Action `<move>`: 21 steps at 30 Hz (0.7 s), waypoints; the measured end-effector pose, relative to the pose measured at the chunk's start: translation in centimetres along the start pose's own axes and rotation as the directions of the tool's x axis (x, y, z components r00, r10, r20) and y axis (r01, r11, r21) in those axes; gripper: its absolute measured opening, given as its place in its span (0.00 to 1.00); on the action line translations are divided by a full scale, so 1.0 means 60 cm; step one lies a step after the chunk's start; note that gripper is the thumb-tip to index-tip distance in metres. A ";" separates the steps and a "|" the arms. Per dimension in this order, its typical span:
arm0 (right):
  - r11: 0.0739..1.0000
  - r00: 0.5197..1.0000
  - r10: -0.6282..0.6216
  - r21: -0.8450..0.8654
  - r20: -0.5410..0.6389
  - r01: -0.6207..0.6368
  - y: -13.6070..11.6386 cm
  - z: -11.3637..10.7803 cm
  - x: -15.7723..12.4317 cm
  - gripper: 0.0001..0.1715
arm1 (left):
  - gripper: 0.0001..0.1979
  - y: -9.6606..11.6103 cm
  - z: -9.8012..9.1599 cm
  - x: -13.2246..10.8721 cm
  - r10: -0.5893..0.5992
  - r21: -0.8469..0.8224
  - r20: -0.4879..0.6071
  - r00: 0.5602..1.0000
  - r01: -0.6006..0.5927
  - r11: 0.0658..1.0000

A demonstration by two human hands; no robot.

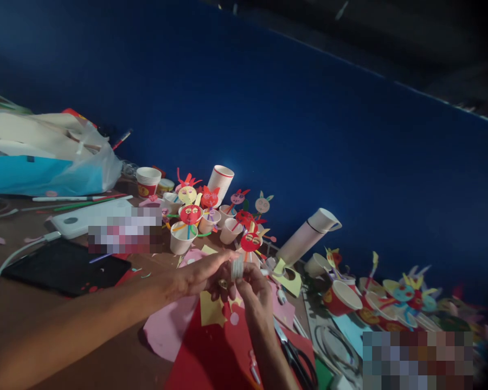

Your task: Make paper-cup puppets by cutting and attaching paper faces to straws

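A small whitish roll (237,267), which looks like clear tape, is held up between my hands above the papers. My right hand (255,284) is closed round it, thumb in front. My left hand (206,273) reaches in from the left, its fingertips bent against the roll's top and side. A small gold-coloured spot shows by the left fingers; I cannot make out what it is. Beneath lie a red paper sheet (205,346), pink paper (168,330) and a yellow paper cutout (211,309). Black-handled scissors (295,355) lie right of my right forearm.
Several paper cups with paper-face figures (190,215) stand beyond my hands. A stack of cups (220,183) and a tilted white flask (309,235) are behind. A black tablet (65,268), white power bank (91,216) and plastic bag (93,157) lie left. More cups (341,298) stand right.
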State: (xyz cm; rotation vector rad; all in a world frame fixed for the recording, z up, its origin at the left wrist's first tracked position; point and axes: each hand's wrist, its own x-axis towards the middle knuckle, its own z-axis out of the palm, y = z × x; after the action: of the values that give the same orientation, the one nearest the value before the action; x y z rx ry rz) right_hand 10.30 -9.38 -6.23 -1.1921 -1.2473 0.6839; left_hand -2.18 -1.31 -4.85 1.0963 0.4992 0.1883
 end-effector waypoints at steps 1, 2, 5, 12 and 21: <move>1.000 1.000 0.006 0.002 0.002 -0.006 -0.001 -0.001 0.000 0.07 | 0.35 0.000 -0.001 0.000 -0.019 0.002 0.027 0.999 0.019 1.000; 1.000 1.000 0.011 0.009 0.004 -0.011 -0.001 -0.003 0.000 0.07 | 0.36 0.001 -0.002 0.000 -0.040 0.009 0.052 0.998 0.039 0.999; 0.996 0.999 0.033 0.082 0.026 -0.035 -0.004 -0.006 0.000 0.07 | 0.37 0.006 0.002 -0.007 -0.085 0.066 0.051 0.995 0.082 0.994; 0.972 0.991 0.073 0.215 0.114 -0.097 -0.018 0.002 0.000 0.05 | 0.26 0.010 0.016 -0.021 0.283 0.319 -0.183 0.942 -0.215 0.923; 0.948 0.985 0.108 0.286 0.134 -0.143 -0.014 0.009 0.001 0.04 | 0.32 0.008 0.013 -0.013 0.103 0.126 -0.170 0.980 -0.082 0.989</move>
State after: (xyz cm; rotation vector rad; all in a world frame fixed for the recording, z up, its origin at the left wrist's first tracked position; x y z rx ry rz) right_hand 9.62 -9.42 -5.47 -0.9997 -1.1246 1.0101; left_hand -2.43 -2.00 -3.90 1.2263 0.6243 0.3434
